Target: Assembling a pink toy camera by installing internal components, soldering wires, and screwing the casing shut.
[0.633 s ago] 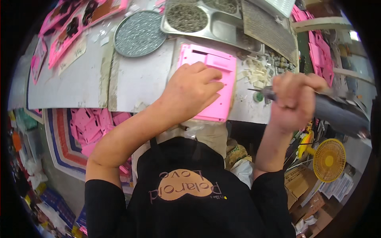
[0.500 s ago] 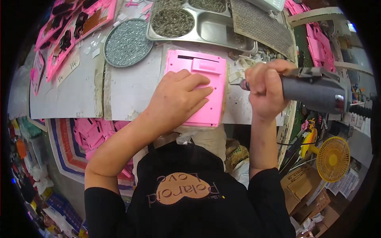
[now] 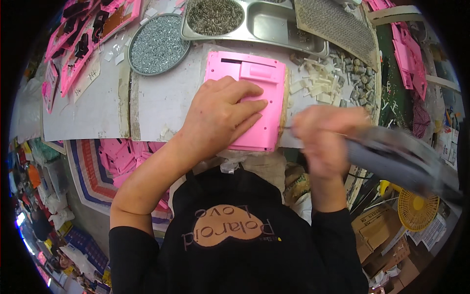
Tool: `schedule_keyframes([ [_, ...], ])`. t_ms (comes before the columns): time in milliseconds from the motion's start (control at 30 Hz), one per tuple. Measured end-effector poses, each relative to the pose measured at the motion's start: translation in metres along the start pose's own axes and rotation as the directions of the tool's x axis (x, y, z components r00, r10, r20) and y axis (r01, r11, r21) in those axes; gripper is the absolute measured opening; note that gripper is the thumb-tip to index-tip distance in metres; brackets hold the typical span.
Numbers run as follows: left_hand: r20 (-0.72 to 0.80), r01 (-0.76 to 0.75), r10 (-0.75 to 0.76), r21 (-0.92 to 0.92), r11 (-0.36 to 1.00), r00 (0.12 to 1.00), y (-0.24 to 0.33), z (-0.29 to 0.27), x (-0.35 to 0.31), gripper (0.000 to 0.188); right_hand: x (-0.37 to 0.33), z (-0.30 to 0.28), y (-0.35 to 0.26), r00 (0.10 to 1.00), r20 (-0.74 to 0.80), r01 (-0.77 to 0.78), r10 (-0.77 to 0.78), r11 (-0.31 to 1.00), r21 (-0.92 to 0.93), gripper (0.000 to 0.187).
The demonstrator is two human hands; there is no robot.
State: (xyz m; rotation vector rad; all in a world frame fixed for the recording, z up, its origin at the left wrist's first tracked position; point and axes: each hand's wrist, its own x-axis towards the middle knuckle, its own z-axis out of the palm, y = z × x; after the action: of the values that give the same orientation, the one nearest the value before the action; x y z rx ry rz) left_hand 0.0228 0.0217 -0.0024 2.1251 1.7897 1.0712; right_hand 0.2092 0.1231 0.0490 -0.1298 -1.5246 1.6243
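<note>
A pink plastic housing (image 3: 251,134) with small round holes, a dark slot and a raised block lies on a slightly larger pad at the table's near edge. Across its left side rests my left hand (image 3: 220,110), fingers spread and lying on the surface. To the right of the housing, my right hand (image 3: 325,139) is wrapped round a grey electric screwdriver (image 3: 387,159), blurred by motion. The screwdriver is tilted, its thin tip pointing left at the housing's right edge; whether it touches cannot be made out.
Behind the housing stand a round dish of silvery screws (image 3: 159,44) and a steel tray (image 3: 271,24) with darker screws. Small white plastic pieces (image 3: 318,78) and metal parts lie to the right. Pink frames (image 3: 88,44) sit far left; a sack of pink parts (image 3: 125,161) is below. A yellow fan (image 3: 417,209) stands right.
My right hand has brought the screwdriver down toward me, its body swinging lower right. The left hand stays on the housing. The whole view has shifted a little.
</note>
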Motion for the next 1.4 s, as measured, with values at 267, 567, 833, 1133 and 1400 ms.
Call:
schedule_keyframes([
  [267, -0.098, 0.089, -0.08, 0.09, 0.992, 0.992, -0.017, -0.01, 0.021, 0.032, 0.006, 0.0, -0.012, 0.998, 0.012, 0.054, -0.054, 0.998, -0.022, 0.016],
  [567, -0.662, 0.204, -0.274, -0.183, 0.962, 0.698, -0.027, -0.138, -0.108, 0.014, 0.037, -0.042, -0.079, 0.982, 0.056, 0.178, -0.179, 0.984, 0.027, 0.022],
  [833, -0.771, 0.977, -0.605, -0.103, -0.188, -0.198, -0.073, -0.069, -0.518, 0.031, 0.053, -0.057, -0.034, 0.999, -0.051, -0.01, 0.01, 1.0, -0.006, 0.023],
  [1133, -0.597, 0.489, -0.373, 0.037, 0.872, 0.711, -0.128, -0.15, -0.072, 0.016, 0.07, -0.042, -0.038, 0.99, -0.14, -0.06, 0.027, 0.969, -0.239, 0.063],
  [1400, -0.432, 0.677, -0.524, 0.53, 0.512, 0.734, -0.215, -0.116, 0.056, 0.032, 0.041, -0.036, -0.038, 0.915, -0.239, 0.044, -0.326, 0.669, -0.742, 0.061],
])
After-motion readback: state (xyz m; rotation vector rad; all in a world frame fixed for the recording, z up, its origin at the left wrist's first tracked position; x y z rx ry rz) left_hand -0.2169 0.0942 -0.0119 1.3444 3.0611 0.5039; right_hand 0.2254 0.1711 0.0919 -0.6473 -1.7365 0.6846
